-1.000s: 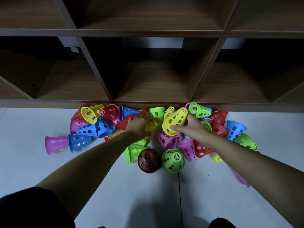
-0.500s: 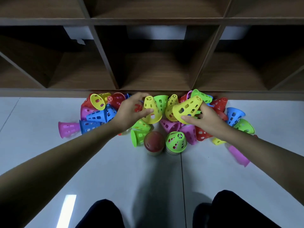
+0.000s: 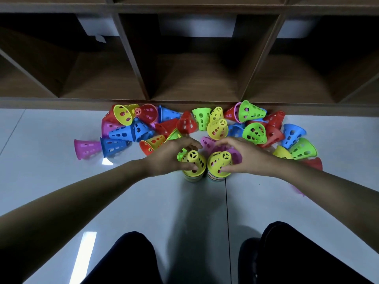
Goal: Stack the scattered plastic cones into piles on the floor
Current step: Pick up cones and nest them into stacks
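Observation:
Two short piles of perforated plastic cones stand side by side on the white floor. A yellow cone (image 3: 193, 163) tops the left pile, and my left hand (image 3: 168, 157) curls around it with thumb and fingers on its sides. Another yellow cone (image 3: 219, 163) tops the right pile, gripped the same way by my right hand (image 3: 244, 157). Behind them several loose cones in red, blue, green, yellow and pink (image 3: 217, 129) lie scattered against the shelf base.
A wooden cubby shelf (image 3: 190, 78) with open compartments runs along the back, its bottom rail right behind the cones. A pink cone (image 3: 86, 148) lies farthest left. My dark-trousered knees (image 3: 127, 259) fill the bottom of the view.
Both hands carried their yellow cones down and toward me, setting them over the red-topped and green-topped piles. The camera tilted down and my knees came into view.

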